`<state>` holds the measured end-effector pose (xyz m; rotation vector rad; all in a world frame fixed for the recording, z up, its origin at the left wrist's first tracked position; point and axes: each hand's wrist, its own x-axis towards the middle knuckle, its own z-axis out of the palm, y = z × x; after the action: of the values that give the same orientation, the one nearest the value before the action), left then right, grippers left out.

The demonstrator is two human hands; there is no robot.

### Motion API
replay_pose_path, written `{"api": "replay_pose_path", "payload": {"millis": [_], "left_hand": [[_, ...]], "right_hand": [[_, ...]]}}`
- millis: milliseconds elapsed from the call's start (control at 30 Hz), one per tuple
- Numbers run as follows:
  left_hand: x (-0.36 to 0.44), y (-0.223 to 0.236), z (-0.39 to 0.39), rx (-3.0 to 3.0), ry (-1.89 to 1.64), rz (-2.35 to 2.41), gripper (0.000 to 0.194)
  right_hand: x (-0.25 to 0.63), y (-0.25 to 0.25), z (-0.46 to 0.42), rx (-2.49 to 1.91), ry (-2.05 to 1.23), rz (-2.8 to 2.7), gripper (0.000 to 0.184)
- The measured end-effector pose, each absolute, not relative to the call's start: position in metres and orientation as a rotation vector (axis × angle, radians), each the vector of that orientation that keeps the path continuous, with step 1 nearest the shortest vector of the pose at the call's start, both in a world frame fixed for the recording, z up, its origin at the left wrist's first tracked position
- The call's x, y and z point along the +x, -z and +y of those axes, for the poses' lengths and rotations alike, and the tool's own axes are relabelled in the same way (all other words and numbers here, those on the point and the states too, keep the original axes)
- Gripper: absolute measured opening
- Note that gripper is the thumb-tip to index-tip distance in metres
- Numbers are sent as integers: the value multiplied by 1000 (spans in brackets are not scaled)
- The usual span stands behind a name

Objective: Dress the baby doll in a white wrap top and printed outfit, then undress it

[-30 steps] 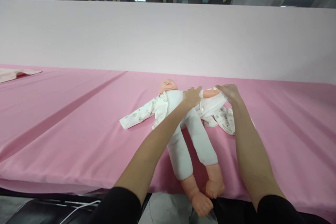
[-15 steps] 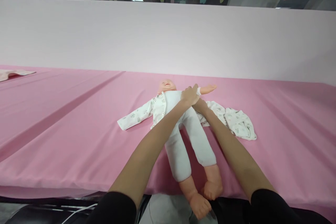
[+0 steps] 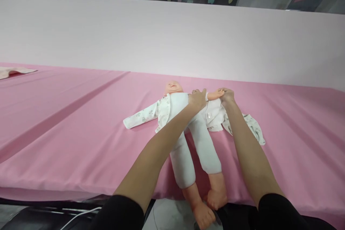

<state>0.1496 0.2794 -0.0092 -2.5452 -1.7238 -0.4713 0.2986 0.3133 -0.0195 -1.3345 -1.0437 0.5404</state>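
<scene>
A baby doll with a white cloth body lies on its back, feet towards me. A white printed baby shirt covers its arm and side at the left of the view; that sleeve reaches past the doll's hand. My left hand is wrapped around the doll's other upper arm near the shoulder. My right hand is closed at the fingertips of that bare doll hand. Beneath that arm, the rest of the shirt lies spread on the cover, partly hidden by my right forearm.
A pink cover spreads over the table, with a white partition behind it. A folded pale cloth lies at the far left. The doll's feet hang over the near edge. A white cable runs below.
My right hand has moved up and to the right, from beside my left hand to the doll's hand. The shirt's loose side now shows more of its plain white inside.
</scene>
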Motion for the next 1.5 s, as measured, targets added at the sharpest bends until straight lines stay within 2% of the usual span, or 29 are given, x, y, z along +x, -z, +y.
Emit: {"api": "replay_pose_path", "payload": {"millis": [100,267,467,633,867,1000,1100,1233,1367,1500], "left_hand": [[149,9,283,-2501,348,-1823,38],[153,8,288,-2465,238,-1928,35],[158,9,295,-2437,210,-1974,35],[161,11,300,-2367,124,-2013,42],[164,17,294,-2344,17,-1866,45],[157,19,295,-2661,-3,-1747,49],[151,17,302,-3007,150,-1676,47],[149,16,312,-3045,407,-1780,41],[146,9,324,-3001,901,-2032,33],[130,-8,332,-2827,1440,-2338,43]], "right_hand": [[299,16,311,-1435,-520,-922,15],[299,8,303,-1677,-181,-1085,31],[283,-6,285,-1863,12,-1223,30],[267,2,287,-1789,286,-1495,23],[267,26,295,-1780,324,-1676,35],[269,27,297,-1812,284,-1771,37],[261,19,297,-1796,244,-1826,32],[246,1,290,-1732,174,-1921,33],[238,-19,276,-1616,25,-1892,35],[225,-35,257,-1453,-268,-1960,37]]}}
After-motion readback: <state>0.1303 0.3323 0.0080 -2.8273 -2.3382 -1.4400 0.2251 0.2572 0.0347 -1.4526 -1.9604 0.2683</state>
